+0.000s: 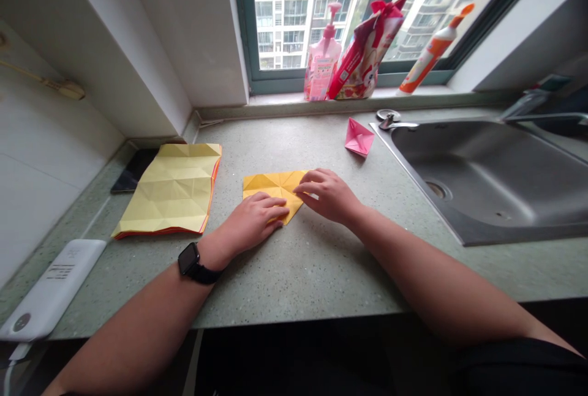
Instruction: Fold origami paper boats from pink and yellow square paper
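Observation:
A folded yellow paper (269,184) lies flat on the speckled grey counter (298,267). My left hand (253,221), with a black watch on its wrist, rests palm down on the paper's lower part, fingers together and pressing it flat. My right hand (327,194) presses the paper's right corner with curled fingertips. Neither hand lifts the paper.
A stack of creased yellow and orange sheets (172,188) lies to the left, beside a dark phone (133,171) and a white power bank (50,289). A pink folded paper (359,136) sits near the steel sink (487,182). Bottles and a red bag (367,53) stand on the windowsill.

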Tool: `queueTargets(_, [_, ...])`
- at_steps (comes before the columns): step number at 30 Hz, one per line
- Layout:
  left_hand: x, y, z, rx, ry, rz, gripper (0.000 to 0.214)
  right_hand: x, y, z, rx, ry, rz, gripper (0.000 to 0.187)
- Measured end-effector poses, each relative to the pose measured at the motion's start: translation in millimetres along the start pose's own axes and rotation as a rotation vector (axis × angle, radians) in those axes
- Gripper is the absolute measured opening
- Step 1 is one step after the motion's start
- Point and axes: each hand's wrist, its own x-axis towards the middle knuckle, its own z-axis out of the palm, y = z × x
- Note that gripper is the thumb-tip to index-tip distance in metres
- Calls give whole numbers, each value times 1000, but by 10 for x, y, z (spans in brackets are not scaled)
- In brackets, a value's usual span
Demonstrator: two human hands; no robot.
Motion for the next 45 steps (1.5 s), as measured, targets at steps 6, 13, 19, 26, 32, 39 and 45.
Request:
queueTargets(6, [11, -3, 13, 23, 24, -41, 25, -71, -77, -90, 53, -203, -49, 17])
queueTargets(13, [3, -28, 43, -43, 43, -8, 22, -79, -149, -102, 84, -321, -87, 16])
queueTargets(19, [-13, -40, 12, -94, 27, -19, 20, -79, -232, -116, 72, -362, -123, 21])
queueTargets(26, [-21, -27, 5, -107, 12, -24, 17, -76, -241, -114, 108, -378, -150, 20])
queueTargets(32, [-18, -23, 16, -97, 12, -10, 17, -8, -207, -160, 108, -441, 29, 23])
queueTargets(39, [-31, -46, 34, -118, 7, -38, 14, 64, -132, -293, 121, -520, 266, 31])
queueTargets(45, [-27, -29, 27, -118, 3, -38, 16, 81, -15, -345, 39, -497, 440, 36])
